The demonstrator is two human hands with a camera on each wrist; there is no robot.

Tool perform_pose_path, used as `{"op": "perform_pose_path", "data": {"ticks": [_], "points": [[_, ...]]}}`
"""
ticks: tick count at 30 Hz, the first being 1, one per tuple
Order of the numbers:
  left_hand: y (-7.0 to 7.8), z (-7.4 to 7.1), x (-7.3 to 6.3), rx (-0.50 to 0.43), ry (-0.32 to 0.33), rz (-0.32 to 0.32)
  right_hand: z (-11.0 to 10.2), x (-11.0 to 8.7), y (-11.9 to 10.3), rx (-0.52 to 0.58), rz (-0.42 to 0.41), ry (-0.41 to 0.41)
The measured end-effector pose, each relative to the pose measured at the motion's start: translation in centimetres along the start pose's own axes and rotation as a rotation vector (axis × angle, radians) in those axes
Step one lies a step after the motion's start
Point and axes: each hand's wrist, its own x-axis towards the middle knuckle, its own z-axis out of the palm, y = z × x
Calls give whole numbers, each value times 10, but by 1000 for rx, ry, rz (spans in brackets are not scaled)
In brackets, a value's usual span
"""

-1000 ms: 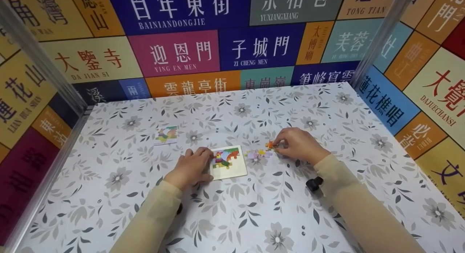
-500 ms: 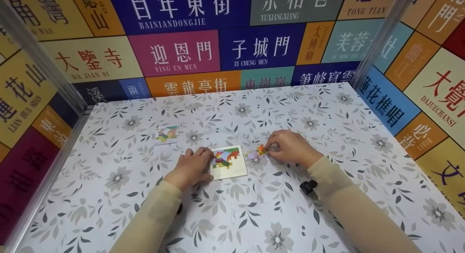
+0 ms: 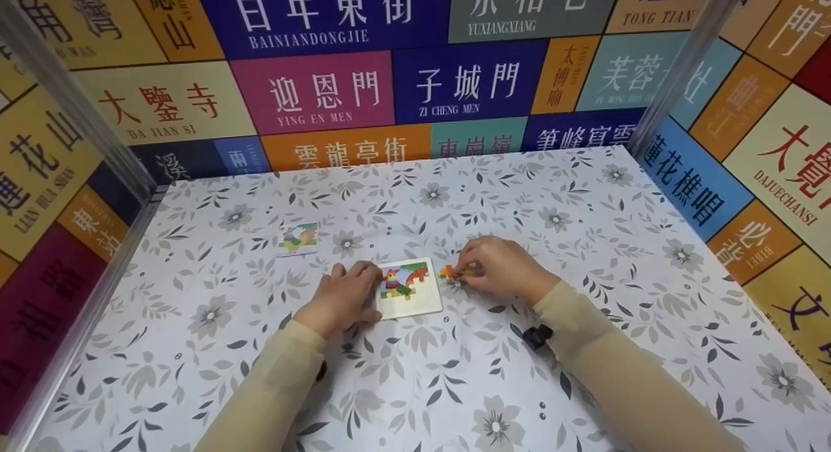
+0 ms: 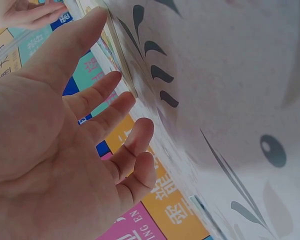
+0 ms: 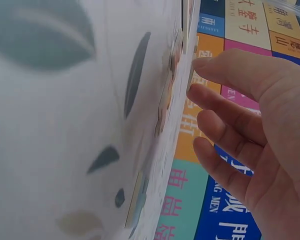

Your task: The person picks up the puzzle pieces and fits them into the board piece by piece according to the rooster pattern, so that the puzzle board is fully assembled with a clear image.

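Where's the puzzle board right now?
In the head view, the puzzle board lies near the picture's centre, its left edge touched by the left hand, with the right hand to its right.

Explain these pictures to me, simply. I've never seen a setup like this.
There is no machine here: a person works with two bare hands. The wide pictures come from a camera worn on the head, looking forward and down. The two tilted close-ups come from cameras worn on the wrists, one per hand.

On the flower-patterned table lies a pale board with a partly assembled jigsaw on it. Farther left lies a small colourful picture. The left hand touches the board's left edge. The right hand pinches an orange puzzle piece just right of the board. Coloured walls with writing stand behind.
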Motion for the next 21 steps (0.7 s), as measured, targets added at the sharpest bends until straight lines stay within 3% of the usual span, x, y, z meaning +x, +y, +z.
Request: {"op": "perform_pose_path", "data": {"ticks": [21], "points": [[1,-3,-3,-13,1,13,11,16,-27,4,-94,10]]}}
